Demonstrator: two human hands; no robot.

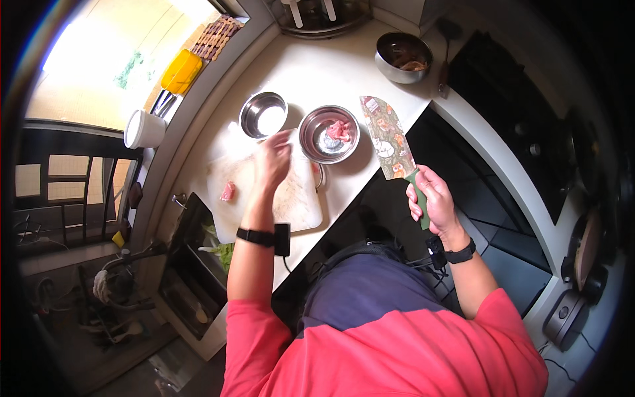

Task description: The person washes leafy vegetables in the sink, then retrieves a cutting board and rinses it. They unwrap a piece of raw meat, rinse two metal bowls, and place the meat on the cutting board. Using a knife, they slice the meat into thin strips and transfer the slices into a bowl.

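Observation:
My right hand (432,196) grips the green handle of a kitchen knife (388,136), whose broad blade is printed with animals and plants. The blade is held up to the right of the cutting board, past the counter edge. My left hand (274,156) is over the far part of a white cutting board (297,208), its fingers close to two steel bowls and slightly blurred. I cannot tell whether it holds anything. One steel bowl (264,116) shows no food; the other steel bowl (308,131) has pieces of raw meat (339,131). A small meat piece (227,191) lies on the board's left.
A larger metal bowl (404,74) with dark food stands at the back right, beside a spatula (444,74) and the black cooktop (511,109). At the left, green leafy vegetables (223,253) lie in the sink (173,288). A white tub (144,130) stands on the windowsill.

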